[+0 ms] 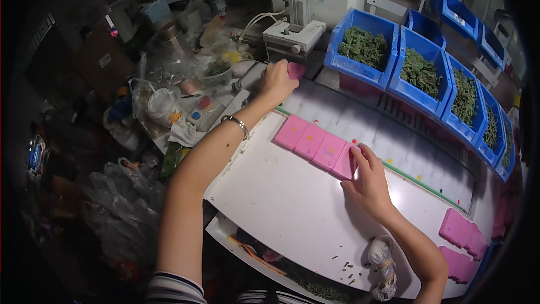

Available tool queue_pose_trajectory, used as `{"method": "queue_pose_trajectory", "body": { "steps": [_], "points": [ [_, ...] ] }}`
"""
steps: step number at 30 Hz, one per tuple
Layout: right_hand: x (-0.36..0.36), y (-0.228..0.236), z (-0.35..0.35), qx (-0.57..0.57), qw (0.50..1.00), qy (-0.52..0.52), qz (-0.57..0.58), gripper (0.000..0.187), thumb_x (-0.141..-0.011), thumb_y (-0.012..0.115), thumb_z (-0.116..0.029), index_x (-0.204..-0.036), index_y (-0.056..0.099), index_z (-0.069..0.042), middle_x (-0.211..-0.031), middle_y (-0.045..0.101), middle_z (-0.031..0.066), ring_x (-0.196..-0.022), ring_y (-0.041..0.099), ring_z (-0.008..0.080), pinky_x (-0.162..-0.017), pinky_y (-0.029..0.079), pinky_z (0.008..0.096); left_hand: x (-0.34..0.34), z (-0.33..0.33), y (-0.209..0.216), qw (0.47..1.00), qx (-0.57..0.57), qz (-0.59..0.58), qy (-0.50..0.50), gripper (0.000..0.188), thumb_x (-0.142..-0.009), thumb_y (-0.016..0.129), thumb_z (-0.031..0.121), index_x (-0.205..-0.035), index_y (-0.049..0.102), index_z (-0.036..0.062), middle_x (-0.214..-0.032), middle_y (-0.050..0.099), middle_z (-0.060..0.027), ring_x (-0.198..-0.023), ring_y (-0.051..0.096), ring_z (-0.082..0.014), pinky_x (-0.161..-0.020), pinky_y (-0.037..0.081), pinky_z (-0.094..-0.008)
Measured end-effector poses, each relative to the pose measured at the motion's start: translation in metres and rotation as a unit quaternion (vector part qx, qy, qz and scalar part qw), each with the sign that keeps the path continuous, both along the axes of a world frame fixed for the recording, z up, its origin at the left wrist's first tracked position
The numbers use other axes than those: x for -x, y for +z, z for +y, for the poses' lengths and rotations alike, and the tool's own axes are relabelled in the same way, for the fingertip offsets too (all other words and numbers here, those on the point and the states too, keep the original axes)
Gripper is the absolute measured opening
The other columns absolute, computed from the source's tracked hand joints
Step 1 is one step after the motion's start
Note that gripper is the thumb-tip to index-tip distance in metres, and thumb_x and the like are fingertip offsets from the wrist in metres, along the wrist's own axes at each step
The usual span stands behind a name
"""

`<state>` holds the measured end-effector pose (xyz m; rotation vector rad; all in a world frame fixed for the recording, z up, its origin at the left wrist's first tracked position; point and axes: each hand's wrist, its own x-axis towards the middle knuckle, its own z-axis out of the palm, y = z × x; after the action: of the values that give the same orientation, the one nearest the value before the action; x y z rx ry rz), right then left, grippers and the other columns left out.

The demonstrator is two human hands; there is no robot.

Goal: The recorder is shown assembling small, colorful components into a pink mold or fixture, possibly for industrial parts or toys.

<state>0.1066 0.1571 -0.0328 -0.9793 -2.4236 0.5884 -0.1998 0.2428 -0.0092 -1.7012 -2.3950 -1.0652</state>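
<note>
My left hand (278, 84), a bangle on its wrist, is closed on a small pink block (296, 71) at the far left end of the grey slatted strip. Several pink rectangular blocks (313, 144) with faint yellow marks lie side by side in a row on the white tabletop (264, 177), along a green edge line. My right hand (370, 179) grips the right end of this row, its fingers and thumb around the last pink block (343, 164). The fingertips of my left hand are partly hidden.
Blue bins (417, 73) of dried green leaves line the far right side. A white machine (295, 34) stands behind the strip. More pink blocks (462, 231) lie at right. A tied cloth bundle (382, 267) sits near the front edge. Plastic bags (126, 208) clutter the left.
</note>
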Motion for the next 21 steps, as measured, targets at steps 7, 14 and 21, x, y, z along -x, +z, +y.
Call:
{"method": "queue_pose_trajectory", "body": {
  "steps": [7, 14, 21],
  "points": [
    [-0.003, -0.004, 0.004, -0.01, 0.999, 0.0, 0.033, 0.072, -0.067, 0.073, -0.007, -0.13, 0.039, 0.0, -0.132, 0.039, 0.0199, -0.111, 0.044, 0.0357, -0.095, 0.037, 0.0413, 0.022, 0.025, -0.025, 0.993, 0.0, 0.11, 0.036, 0.032, -0.069, 0.072, 0.024, -0.088, 0.062, 0.001, -0.09, 0.061, -0.0211, -0.087, 0.06, -0.0364, -0.078, 0.048, -0.0417],
    [-0.014, 0.025, -0.01, 0.023, 0.985, -0.027, 0.167, 0.082, -0.061, 0.072, -0.007, -0.134, 0.034, -0.001, -0.119, 0.044, 0.0195, -0.104, 0.048, 0.0336, -0.091, 0.041, 0.0388, -0.086, -0.047, 0.003, 0.975, 0.011, -0.053, -0.214, 0.037, -0.089, 0.055, 0.033, -0.103, 0.06, -0.0009, -0.094, 0.058, -0.0174, -0.089, 0.058, -0.0271, -0.081, 0.045, -0.0352],
    [-0.041, 0.062, -0.071, -0.053, 0.988, -0.034, 0.141, 0.097, -0.059, 0.074, 0.002, -0.142, 0.023, 0.0, -0.12, 0.045, 0.0215, -0.103, 0.049, 0.0331, -0.087, 0.044, 0.0379, -0.199, -0.161, 0.025, 0.656, 0.328, -0.584, -0.348, 0.058, -0.094, 0.038, 0.053, -0.117, 0.043, -0.0007, -0.09, 0.046, -0.0065, -0.072, 0.047, -0.0102, -0.065, 0.041, -0.0226]
  ]
}}
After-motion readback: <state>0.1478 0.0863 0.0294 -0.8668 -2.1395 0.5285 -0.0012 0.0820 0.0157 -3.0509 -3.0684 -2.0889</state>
